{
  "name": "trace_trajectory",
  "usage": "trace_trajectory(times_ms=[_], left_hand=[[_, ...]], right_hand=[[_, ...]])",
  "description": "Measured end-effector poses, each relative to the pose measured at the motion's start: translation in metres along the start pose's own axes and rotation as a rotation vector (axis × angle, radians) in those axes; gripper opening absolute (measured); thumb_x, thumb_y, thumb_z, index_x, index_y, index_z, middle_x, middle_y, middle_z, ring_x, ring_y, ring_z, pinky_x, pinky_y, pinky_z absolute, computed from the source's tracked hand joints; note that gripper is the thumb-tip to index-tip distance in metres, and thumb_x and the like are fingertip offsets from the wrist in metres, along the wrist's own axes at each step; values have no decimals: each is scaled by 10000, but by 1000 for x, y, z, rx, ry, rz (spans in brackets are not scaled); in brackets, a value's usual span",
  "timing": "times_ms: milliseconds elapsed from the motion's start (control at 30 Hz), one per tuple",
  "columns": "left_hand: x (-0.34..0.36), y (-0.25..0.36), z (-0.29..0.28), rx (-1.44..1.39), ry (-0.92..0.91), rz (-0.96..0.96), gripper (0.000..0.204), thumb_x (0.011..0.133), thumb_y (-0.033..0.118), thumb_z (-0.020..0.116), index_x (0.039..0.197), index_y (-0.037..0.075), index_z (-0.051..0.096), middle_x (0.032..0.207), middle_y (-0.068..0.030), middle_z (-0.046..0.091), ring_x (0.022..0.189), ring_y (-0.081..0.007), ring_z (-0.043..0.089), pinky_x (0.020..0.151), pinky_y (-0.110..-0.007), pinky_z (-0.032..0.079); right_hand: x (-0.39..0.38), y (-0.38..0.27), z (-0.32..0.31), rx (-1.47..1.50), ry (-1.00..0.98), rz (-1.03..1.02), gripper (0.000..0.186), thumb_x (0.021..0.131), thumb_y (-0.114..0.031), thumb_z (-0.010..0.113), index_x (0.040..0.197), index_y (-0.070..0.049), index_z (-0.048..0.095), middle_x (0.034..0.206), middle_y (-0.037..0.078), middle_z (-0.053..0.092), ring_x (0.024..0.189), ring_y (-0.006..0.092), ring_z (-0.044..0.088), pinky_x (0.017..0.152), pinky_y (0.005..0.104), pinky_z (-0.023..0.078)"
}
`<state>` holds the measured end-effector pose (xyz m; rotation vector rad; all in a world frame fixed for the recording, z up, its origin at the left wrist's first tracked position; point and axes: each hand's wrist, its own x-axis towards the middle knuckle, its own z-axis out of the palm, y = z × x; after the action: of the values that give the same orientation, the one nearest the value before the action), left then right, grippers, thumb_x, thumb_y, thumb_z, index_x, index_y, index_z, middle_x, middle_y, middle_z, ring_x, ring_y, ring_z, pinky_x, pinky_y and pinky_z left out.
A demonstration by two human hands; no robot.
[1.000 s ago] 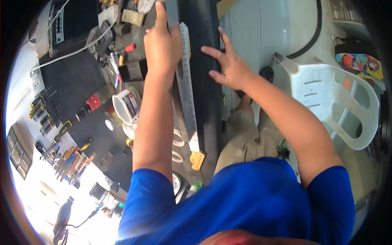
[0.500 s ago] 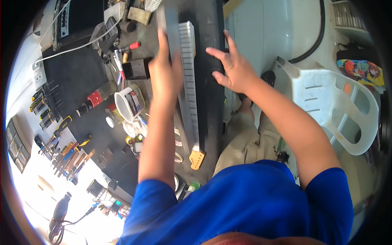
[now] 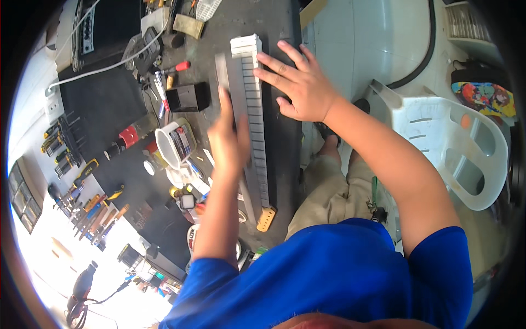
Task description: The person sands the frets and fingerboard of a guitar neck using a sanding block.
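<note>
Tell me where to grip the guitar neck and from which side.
Probably best by the bare wooden headstock, coming from the person's own side. The guitar neck runs lengthwise, with that end pointing toward the body and clear of both hands: the right hand is near the far end, and the left hand holds a long metal bar alongside.

No lettering can be read; a white tub bears a printed label, seemingly too blurred to decipher.
</note>
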<state>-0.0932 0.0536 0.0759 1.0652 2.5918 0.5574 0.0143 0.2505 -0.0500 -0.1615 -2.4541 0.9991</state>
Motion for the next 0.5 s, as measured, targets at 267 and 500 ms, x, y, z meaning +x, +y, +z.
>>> trace_trajectory(times_ms=[267, 500], left_hand=[[118, 24, -6, 101, 76, -29, 693, 1019, 94, 680, 1659, 4, 432, 861, -319, 719, 751, -403, 769, 679, -465, 566], [-16, -10, 2, 46, 42, 41, 749, 993, -25, 668, 1688, -31, 389, 1364, -334, 724, 1290, -371, 735, 1050, -408, 568]], right_hand=[[6, -3, 2, 28, -10, -13, 865, 741, -214, 767, 1586, -290, 602, 1763, -38, 441, 1643, 392, 280, 1244, 720, 318], [1, 3, 4, 26, -21, 6, 873, 740, -209, 777, 1589, -307, 599, 1762, -45, 437, 1631, 397, 295, 1247, 727, 318]])
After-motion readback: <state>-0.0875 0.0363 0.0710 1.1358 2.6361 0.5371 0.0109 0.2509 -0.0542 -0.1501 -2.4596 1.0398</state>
